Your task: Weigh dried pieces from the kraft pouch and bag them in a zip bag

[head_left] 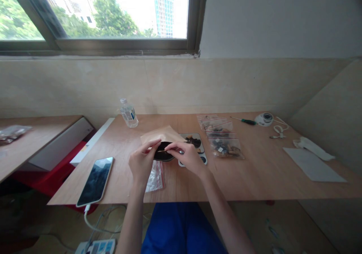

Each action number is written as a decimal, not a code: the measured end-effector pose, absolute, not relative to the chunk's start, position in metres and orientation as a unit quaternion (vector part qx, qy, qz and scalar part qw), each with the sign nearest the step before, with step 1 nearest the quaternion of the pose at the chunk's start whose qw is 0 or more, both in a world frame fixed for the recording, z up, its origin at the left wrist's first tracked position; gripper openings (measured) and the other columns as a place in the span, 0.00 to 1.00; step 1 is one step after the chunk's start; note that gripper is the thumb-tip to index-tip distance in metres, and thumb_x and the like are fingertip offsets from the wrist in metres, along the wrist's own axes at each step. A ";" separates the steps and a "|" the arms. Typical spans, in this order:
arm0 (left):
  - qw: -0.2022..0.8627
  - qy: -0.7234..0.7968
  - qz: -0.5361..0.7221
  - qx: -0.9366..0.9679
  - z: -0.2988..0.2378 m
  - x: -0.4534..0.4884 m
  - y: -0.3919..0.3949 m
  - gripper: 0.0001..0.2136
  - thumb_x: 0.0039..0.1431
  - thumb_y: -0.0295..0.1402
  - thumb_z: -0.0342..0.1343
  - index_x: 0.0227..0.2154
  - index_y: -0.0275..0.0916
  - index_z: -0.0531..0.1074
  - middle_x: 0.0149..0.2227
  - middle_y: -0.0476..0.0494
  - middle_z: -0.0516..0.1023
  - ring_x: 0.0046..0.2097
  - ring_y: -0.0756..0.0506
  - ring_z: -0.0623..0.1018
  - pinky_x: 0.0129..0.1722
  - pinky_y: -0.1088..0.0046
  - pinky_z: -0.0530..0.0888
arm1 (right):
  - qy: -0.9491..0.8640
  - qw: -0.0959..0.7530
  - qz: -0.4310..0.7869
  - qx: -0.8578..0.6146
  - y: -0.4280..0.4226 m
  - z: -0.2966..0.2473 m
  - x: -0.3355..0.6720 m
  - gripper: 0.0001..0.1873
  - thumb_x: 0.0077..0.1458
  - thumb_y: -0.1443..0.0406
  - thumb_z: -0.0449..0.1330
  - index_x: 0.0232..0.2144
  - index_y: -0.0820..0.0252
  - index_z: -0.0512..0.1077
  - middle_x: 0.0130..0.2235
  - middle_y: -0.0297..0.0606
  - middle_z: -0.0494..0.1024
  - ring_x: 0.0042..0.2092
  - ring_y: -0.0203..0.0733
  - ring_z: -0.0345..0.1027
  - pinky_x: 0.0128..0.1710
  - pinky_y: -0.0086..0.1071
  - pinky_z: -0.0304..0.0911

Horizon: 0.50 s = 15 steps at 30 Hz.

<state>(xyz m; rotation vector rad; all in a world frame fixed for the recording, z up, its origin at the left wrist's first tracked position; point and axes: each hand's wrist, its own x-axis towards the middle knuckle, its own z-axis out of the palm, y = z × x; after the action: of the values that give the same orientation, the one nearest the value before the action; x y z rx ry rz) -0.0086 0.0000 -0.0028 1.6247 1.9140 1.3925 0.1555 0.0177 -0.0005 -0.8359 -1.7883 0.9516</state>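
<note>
My left hand (143,162) and my right hand (188,156) meet over the middle of the wooden table (254,174). Both are closed in a pinch on a brown paper bag (161,135), holding its dark mouth open between the fingertips. A small clear zip bag (155,176) lies flat under my left hand. Just behind my right hand sits a small kitchen scale (198,144) with dark pieces on its plate.
A phone (95,180) on a charging cable lies at the left front. A water bottle (129,113) stands at the back. Several filled zip bags (223,139), a screwdriver (245,121), a small white camera (264,119) and a sheet of paper (313,165) lie to the right.
</note>
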 end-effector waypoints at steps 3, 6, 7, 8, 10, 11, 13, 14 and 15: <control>0.130 0.667 0.475 0.559 -0.002 -0.008 0.001 0.09 0.54 0.42 0.55 0.35 0.53 0.78 0.31 0.55 0.82 0.31 0.49 0.79 0.30 0.77 0.68 | -0.629 0.509 0.483 -0.333 0.018 -0.003 0.166 0.08 0.51 0.62 0.62 0.33 0.59 0.76 0.36 0.36 0.79 0.38 0.38 0.73 0.38 0.30 0.68; 0.114 0.682 0.467 0.551 -0.001 -0.009 0.003 0.11 0.53 0.44 0.55 0.36 0.53 0.78 0.28 0.54 0.81 0.31 0.48 0.79 0.29 0.77 0.67 | -0.529 0.568 0.535 -0.334 0.023 -0.013 0.181 0.11 0.45 0.59 0.65 0.31 0.59 0.75 0.34 0.36 0.78 0.35 0.38 0.73 0.32 0.29 0.70; 0.106 0.686 0.466 0.549 -0.001 -0.010 0.004 0.11 0.53 0.45 0.55 0.36 0.52 0.78 0.27 0.53 0.81 0.31 0.47 0.79 0.28 0.76 0.67 | -0.498 0.589 0.541 -0.335 0.025 -0.017 0.187 0.12 0.44 0.59 0.66 0.31 0.59 0.74 0.33 0.35 0.78 0.34 0.37 0.73 0.30 0.28 0.70; 0.098 0.686 0.468 0.549 -0.001 -0.011 0.004 0.12 0.53 0.46 0.55 0.37 0.52 0.78 0.27 0.53 0.81 0.30 0.47 0.79 0.28 0.76 0.67 | -0.469 0.608 0.545 -0.336 0.027 -0.023 0.193 0.13 0.43 0.58 0.66 0.31 0.59 0.74 0.33 0.35 0.78 0.33 0.37 0.73 0.29 0.28 0.70; 0.082 0.683 0.474 0.549 0.000 -0.014 0.006 0.13 0.53 0.46 0.54 0.37 0.51 0.79 0.26 0.52 0.80 0.29 0.47 0.78 0.28 0.76 0.67 | -0.420 0.635 0.548 -0.346 0.031 -0.036 0.204 0.15 0.41 0.58 0.67 0.31 0.58 0.74 0.32 0.35 0.79 0.32 0.37 0.73 0.28 0.28 0.70; 0.075 0.682 0.478 0.548 0.001 -0.016 0.007 0.13 0.53 0.46 0.55 0.37 0.50 0.79 0.26 0.51 0.80 0.29 0.47 0.78 0.28 0.76 0.67 | -0.402 0.641 0.548 -0.355 0.033 -0.043 0.208 0.15 0.40 0.58 0.68 0.31 0.58 0.74 0.32 0.35 0.79 0.31 0.36 0.73 0.27 0.28 0.70; 0.066 0.683 0.483 0.545 0.002 -0.020 0.008 0.13 0.53 0.46 0.55 0.37 0.50 0.79 0.26 0.51 0.80 0.29 0.47 0.78 0.28 0.76 0.67 | -0.390 0.638 0.548 -0.376 0.036 -0.060 0.214 0.16 0.39 0.58 0.68 0.32 0.59 0.74 0.32 0.35 0.79 0.30 0.36 0.72 0.28 0.28 0.70; 0.063 0.683 0.486 0.542 0.002 -0.021 0.009 0.13 0.52 0.46 0.55 0.37 0.50 0.79 0.26 0.51 0.80 0.29 0.48 0.77 0.28 0.76 0.67 | -0.395 0.630 0.546 -0.386 0.038 -0.069 0.215 0.16 0.40 0.59 0.68 0.32 0.59 0.74 0.33 0.36 0.79 0.31 0.36 0.72 0.29 0.28 0.70; 0.063 0.682 0.489 0.540 0.002 -0.022 0.009 0.13 0.52 0.46 0.55 0.37 0.50 0.79 0.27 0.51 0.80 0.29 0.48 0.78 0.29 0.76 0.68 | -0.405 0.620 0.543 -0.396 0.040 -0.077 0.214 0.15 0.41 0.59 0.67 0.33 0.60 0.74 0.33 0.36 0.78 0.32 0.36 0.72 0.30 0.28 0.69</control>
<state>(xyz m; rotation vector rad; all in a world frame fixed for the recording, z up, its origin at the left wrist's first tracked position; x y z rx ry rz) -0.0225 0.0091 0.0025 1.6306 2.0617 1.4764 0.2142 0.0396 -0.0775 -0.9110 -0.9318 1.2477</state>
